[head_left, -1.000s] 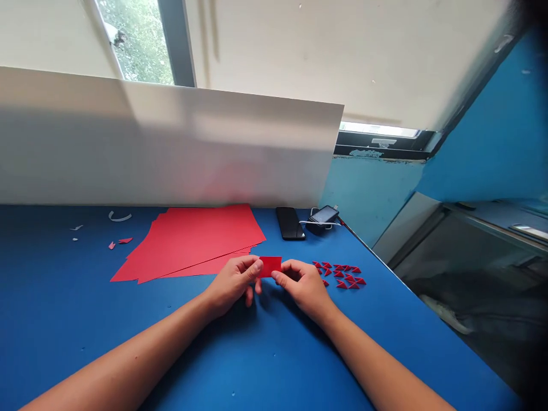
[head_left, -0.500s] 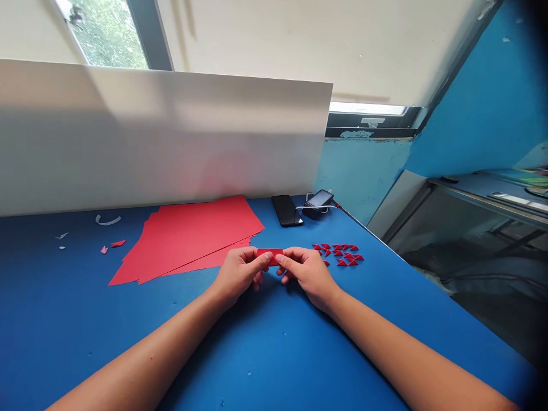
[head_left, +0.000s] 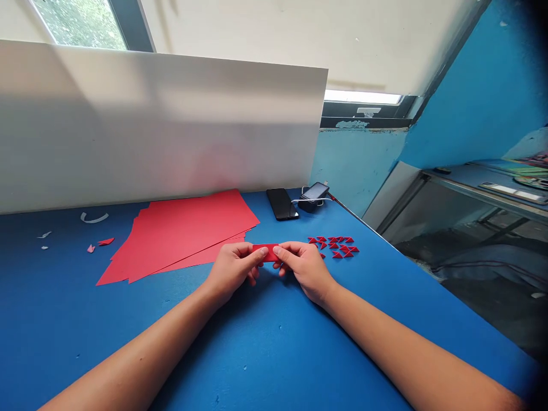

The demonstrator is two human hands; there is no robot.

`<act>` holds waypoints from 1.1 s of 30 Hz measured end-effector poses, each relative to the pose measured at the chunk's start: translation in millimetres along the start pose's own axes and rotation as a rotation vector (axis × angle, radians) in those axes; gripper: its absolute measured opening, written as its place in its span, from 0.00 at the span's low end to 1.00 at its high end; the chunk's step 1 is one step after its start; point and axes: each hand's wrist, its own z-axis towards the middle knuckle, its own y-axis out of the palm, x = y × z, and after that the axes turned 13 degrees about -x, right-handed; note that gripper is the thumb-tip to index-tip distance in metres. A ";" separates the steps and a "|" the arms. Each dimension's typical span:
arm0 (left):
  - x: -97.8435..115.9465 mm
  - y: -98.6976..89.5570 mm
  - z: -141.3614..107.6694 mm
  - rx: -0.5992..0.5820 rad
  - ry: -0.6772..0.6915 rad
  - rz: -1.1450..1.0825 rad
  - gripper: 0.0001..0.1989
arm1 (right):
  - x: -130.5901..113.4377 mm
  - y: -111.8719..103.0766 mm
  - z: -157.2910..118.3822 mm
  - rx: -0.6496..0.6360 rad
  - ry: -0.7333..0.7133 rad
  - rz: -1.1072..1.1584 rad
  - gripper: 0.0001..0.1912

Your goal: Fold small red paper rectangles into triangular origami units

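A small red strip of paper (head_left: 269, 256) is stretched between my two hands, just above the blue table. My left hand (head_left: 233, 267) pinches its left end between thumb and fingers. At the other end, my right hand (head_left: 305, 268) has it pinched the same way, both thumbs on top. Just right of my right hand lie several small folded red paper triangles (head_left: 343, 248) in loose rows. Large red paper sheets (head_left: 188, 228) are stacked unevenly beyond my left hand. The fingers hide the strip's ends.
A black phone (head_left: 282, 204) lies behind my hands, beside another device (head_left: 315, 192) with a white cable. Red paper scraps (head_left: 105, 242) and a curved white strip (head_left: 95, 218) are at the left. A white board (head_left: 171, 131) stands along the table's back edge.
My left thumb has slid left along the strip, so the thumbs are farther apart and more red paper shows between them. The whole view has shifted slightly.
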 end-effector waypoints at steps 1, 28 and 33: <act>-0.1 0.0 0.0 0.002 0.001 -0.001 0.19 | -0.2 0.0 -0.1 0.001 -0.001 -0.003 0.16; 5.0 2.6 -2.1 0.026 0.001 0.001 0.19 | 1.2 -1.5 -0.2 -0.008 -0.017 -0.029 0.16; 6.7 2.6 -1.7 0.027 -0.001 -0.002 0.19 | 1.7 -1.7 0.4 -0.004 -0.014 -0.032 0.16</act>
